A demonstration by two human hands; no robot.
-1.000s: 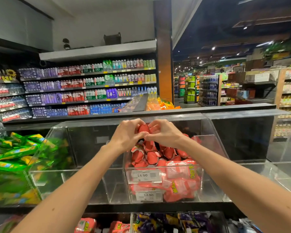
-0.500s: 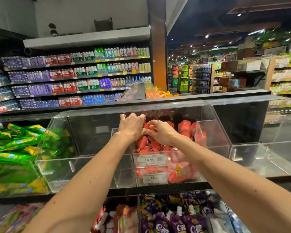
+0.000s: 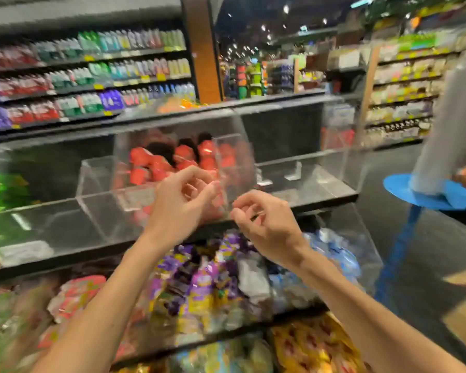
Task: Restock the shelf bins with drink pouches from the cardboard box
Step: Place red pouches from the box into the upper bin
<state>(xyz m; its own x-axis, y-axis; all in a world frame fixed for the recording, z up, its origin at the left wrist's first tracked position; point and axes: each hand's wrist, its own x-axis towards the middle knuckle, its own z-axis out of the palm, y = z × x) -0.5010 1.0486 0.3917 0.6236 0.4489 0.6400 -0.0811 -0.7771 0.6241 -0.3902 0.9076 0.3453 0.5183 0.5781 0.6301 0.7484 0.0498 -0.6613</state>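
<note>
While the red drink pouches (image 3: 159, 162) are piled in the clear middle bin (image 3: 236, 157), the left hand (image 3: 180, 203) and right hand (image 3: 264, 227) are held before it, fingers loosely curled with nothing gripped; purple packets (image 3: 199, 286) are seen below.

Clear bins (image 3: 234, 157) on dark shelf (image 3: 327, 201), red pouches (image 3: 156, 165) inside one

My left hand (image 3: 180, 203) and right hand (image 3: 264, 224) are now out of the clear bin (image 3: 234, 162), off the red pouches (image 3: 156, 165), lower and apart, fingers loosely curled and holding nothing. My view swings down and right, blurred. More purple pouches (image 3: 199, 286) show below, and a person in grey (image 3: 449, 125) appears at the right.
</note>
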